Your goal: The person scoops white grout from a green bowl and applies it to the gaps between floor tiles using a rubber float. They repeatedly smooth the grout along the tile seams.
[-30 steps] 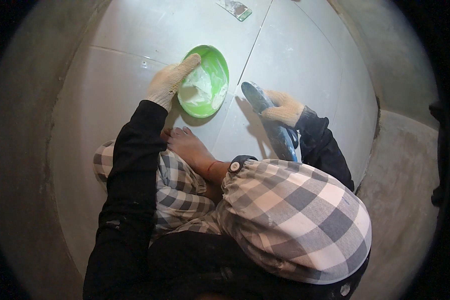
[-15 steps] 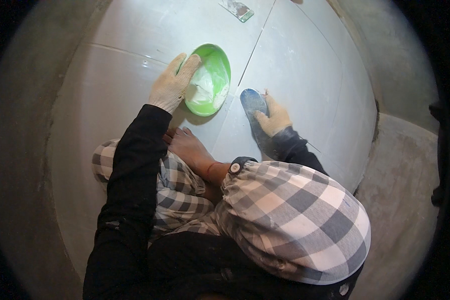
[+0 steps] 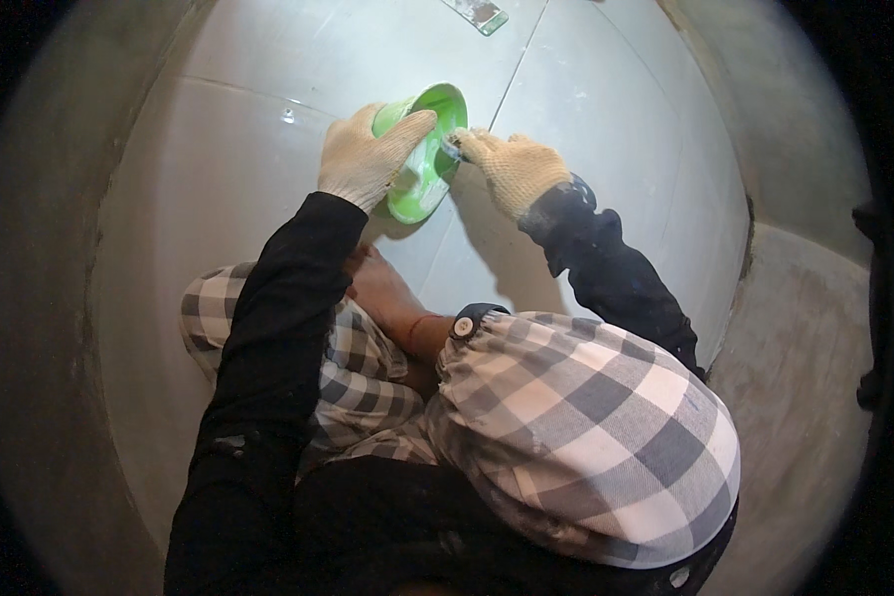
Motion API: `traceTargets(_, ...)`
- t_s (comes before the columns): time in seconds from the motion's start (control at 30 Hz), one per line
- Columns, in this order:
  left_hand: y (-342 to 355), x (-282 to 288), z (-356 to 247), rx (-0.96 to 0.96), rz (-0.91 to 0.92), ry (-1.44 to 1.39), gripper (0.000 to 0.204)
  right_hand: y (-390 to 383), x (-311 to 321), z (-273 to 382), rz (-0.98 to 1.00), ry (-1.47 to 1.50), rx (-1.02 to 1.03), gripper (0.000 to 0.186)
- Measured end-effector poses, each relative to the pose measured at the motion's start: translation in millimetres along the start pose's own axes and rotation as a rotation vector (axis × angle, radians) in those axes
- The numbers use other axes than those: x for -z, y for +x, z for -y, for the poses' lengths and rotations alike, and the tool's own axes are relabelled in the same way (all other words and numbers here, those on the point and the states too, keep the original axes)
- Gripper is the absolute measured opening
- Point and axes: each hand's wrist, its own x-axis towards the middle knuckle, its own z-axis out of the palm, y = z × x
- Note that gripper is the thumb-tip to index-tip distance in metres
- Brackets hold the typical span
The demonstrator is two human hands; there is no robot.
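Note:
My left hand point(image 3: 366, 156), in a cream knit glove, is closed on the left rim of a green bowl point(image 3: 419, 201) smeared inside with white paste, which it holds tilted. My right hand point(image 3: 509, 169), also gloved, is closed at the bowl's right rim, on a blue-grey item point(image 3: 452, 146) that shows only as a small piece inside the rim; the rest is hidden. Below the bowl, my bare foot point(image 3: 387, 293) rests on the pale tiles point(image 3: 616, 149).
A phone-like slab with a green edge point(image 3: 477, 14) lies on the tiles at the top. Rough grey walls point(image 3: 775, 119) rise at both sides, and a grey concrete ledge or floor strip point(image 3: 785, 328) is at the right. My checked-trousered legs point(image 3: 586, 437) fill the lower middle.
My right hand has moved up and left to the bowl, and the long blue tool it held is now mostly out of sight. The bowl has shifted right and tilted further.

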Motion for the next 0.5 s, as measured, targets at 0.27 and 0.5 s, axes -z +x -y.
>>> traceTargets(0.27, -0.3, -9.4, -4.6, -0.019, -0.037, 0.184, 0.068, 1.4, -2.4, 18.2, 0.273, 0.184, 0.036, 0.033)
traceTargets(0.5, -5.2, -21.1, -2.2, -0.173, -0.170, 0.423, 0.068, 7.1, -29.8, -18.9, 0.514, 1.080, -0.018, 0.043)
